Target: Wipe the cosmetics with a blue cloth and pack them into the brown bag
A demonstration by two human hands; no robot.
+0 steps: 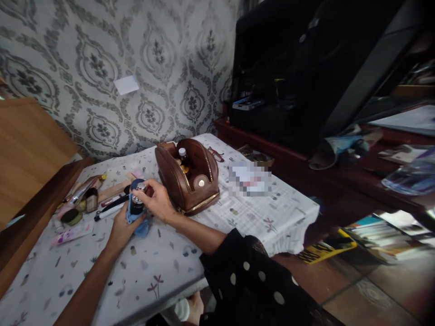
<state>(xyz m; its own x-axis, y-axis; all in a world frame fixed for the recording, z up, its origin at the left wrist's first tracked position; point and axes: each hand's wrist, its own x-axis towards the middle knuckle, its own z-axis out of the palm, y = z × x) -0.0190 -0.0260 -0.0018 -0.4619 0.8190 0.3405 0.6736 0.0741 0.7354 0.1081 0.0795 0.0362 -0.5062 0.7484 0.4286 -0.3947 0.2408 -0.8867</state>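
Note:
In front of me my left hand (123, 227) is closed around a small dark bottle (137, 208), with a light blue cloth (142, 230) between the palm and the bottle. My right hand (158, 200) pinches the bottle's shiny silver top (140, 187) from the right. A dark blue round thing shows just behind that top; what it is I cannot make out. Beside my right wrist stands a brown bag (175, 181), unzipped, holding a white-capped bottle (183, 154) and a pale round item (201, 182).
Left of my hands lie makeup items: brushes (81, 190), a foundation bottle (91, 200), a green round compact (71, 217), a pink-and-white tube (73, 234). A patterned cloth covers the table (176, 271). Glasses (216, 154) rest behind the bag. A dark television (272, 81) stands right.

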